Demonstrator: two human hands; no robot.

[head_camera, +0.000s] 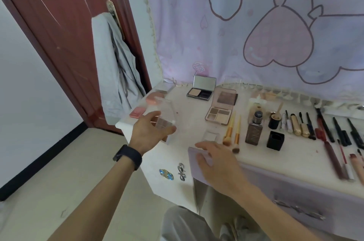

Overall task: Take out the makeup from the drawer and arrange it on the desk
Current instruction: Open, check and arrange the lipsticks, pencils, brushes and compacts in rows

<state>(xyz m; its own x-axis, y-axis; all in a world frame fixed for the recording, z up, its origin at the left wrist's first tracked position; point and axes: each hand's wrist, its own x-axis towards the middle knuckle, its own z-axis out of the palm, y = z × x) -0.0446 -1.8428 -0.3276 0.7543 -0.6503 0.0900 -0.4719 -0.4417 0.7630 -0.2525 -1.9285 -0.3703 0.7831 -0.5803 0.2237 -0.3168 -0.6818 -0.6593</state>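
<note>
Left hand (pixel 151 132) gripped a clear-lidded palette (pixel 164 122) over the desk's (pixel 189 118) 9 o'clock end. Right hand (pixel 216 160) lay flat and loose on the drawer (pixel 295 187) corner. Brushes (pixel 229 132) sat toward 2. I'd set the palette down flat, just below the blush (pixel 137 112) at 11, well off the edge.

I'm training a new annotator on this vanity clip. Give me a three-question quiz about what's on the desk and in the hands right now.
1. True or false: the mirrored compact at the back of the desk is closed.
2. How many orange-handled brushes lie just left of the foundation bottle?
3. Which hand grips the clear-lidded palette? A) left B) right C) neither

Key: 1 false, it stands open; 2 two; 3 A, the left hand.
</note>
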